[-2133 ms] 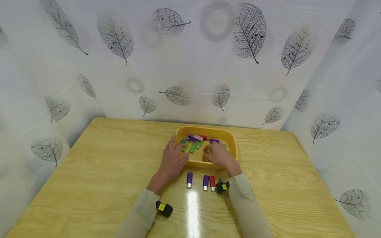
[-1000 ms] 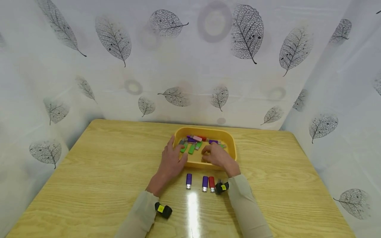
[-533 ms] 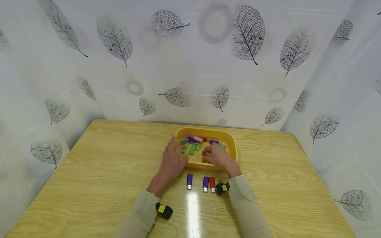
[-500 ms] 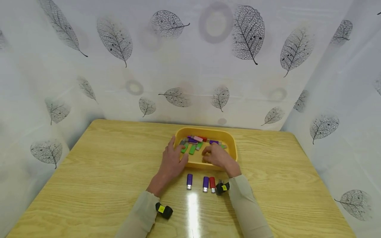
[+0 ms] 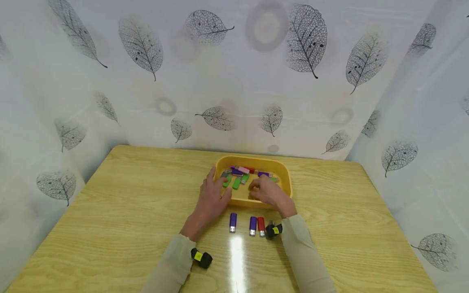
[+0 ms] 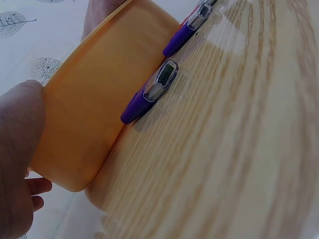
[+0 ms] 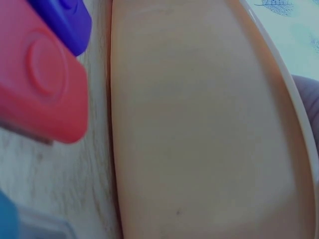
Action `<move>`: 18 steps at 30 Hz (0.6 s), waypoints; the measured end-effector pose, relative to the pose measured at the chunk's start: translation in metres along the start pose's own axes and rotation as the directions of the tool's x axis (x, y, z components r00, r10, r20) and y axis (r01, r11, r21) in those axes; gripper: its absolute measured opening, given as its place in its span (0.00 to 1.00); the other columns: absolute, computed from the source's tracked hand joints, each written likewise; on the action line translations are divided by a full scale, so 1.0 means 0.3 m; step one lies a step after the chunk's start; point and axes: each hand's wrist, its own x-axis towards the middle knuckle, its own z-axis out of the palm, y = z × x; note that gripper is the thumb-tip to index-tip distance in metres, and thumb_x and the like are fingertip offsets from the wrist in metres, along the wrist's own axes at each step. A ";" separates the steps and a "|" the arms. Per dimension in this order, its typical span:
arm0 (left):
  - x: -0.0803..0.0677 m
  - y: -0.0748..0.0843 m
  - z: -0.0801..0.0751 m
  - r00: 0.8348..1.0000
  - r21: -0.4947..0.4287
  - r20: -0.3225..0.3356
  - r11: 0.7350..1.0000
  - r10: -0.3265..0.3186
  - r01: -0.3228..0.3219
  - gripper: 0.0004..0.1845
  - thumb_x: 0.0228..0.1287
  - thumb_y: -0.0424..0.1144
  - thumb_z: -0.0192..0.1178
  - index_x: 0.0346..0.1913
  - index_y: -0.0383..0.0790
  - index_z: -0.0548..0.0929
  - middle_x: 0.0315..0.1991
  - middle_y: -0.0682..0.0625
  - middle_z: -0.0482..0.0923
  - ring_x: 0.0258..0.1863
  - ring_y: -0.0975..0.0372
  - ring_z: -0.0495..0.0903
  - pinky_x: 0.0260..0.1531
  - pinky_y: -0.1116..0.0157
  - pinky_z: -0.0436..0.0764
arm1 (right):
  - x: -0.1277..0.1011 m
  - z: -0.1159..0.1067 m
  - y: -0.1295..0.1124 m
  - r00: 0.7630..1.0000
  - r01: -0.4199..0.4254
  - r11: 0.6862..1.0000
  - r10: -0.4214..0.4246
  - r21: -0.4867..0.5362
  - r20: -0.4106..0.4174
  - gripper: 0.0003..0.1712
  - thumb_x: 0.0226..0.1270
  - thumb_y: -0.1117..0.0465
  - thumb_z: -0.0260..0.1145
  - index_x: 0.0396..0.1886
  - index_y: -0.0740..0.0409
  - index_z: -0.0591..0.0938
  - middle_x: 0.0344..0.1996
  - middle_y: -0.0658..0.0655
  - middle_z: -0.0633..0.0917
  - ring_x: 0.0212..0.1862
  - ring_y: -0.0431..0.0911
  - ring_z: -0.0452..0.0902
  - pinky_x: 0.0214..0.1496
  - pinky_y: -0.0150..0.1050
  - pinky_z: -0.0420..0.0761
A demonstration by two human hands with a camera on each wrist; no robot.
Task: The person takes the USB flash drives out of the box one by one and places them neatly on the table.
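Observation:
My left hand [image 5: 210, 195] grips the front left corner of a yellow plastic tray [image 5: 239, 200]. In the left wrist view its thumb lies at the rim, with curled fingertips along the tray's outer wall [image 6: 89, 109]. My right hand [image 5: 270, 192] reaches over the front rim, fingers bent down inside; whatever lies under the fingertips is hidden, so I cannot tell if they hold anything. Several USB sticks are heaped toward the back, among them a green one [image 5: 236, 183], a pink one [image 5: 243, 169] and a purple one [image 5: 263, 174].
On the wooden table [image 5: 146, 195], before the tray, lie a purple USB stick [image 5: 233, 220], a second purple one [image 5: 253, 224] and a red one [image 5: 261, 224], connectors toward me. Another sits partly hidden beside the black right wrist camera [image 5: 273, 230]. A leaf-print curtain [image 5: 234, 81] stands behind.

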 end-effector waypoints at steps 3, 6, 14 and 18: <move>0.000 -0.002 0.000 1.000 0.001 0.001 1.000 -0.001 0.001 0.21 0.70 0.48 0.49 0.55 0.36 0.77 0.77 0.35 0.46 0.67 0.39 0.63 0.66 0.41 0.61 | 0.001 0.002 0.000 1.000 -0.002 1.000 0.002 0.004 0.005 0.12 0.63 0.60 0.68 0.45 0.61 0.87 0.41 0.57 0.88 0.31 0.41 0.77 0.40 0.39 0.82; -0.002 -0.003 0.000 1.000 -0.002 0.000 1.000 0.000 0.000 0.21 0.70 0.48 0.49 0.55 0.36 0.77 0.77 0.35 0.46 0.67 0.39 0.62 0.66 0.41 0.61 | 0.001 0.002 -0.003 1.000 -0.007 1.000 0.007 0.008 0.009 0.13 0.63 0.60 0.69 0.45 0.61 0.87 0.42 0.57 0.88 0.31 0.41 0.77 0.39 0.39 0.81; -0.001 -0.001 -0.001 1.000 -0.008 -0.001 1.000 -0.001 0.001 0.21 0.70 0.48 0.49 0.55 0.36 0.78 0.77 0.35 0.46 0.67 0.40 0.62 0.66 0.41 0.62 | 0.000 -0.004 -0.004 1.000 -0.011 1.000 0.011 0.015 0.009 0.12 0.64 0.61 0.68 0.45 0.61 0.87 0.41 0.57 0.88 0.31 0.41 0.77 0.36 0.36 0.80; 0.000 0.005 -0.004 1.000 -0.017 0.000 1.000 -0.004 0.004 0.20 0.70 0.47 0.49 0.54 0.36 0.78 0.77 0.35 0.46 0.68 0.40 0.62 0.66 0.41 0.62 | -0.002 -0.007 -0.006 1.000 -0.006 1.000 0.006 0.016 0.010 0.13 0.64 0.61 0.68 0.46 0.62 0.87 0.42 0.57 0.88 0.31 0.42 0.77 0.36 0.36 0.80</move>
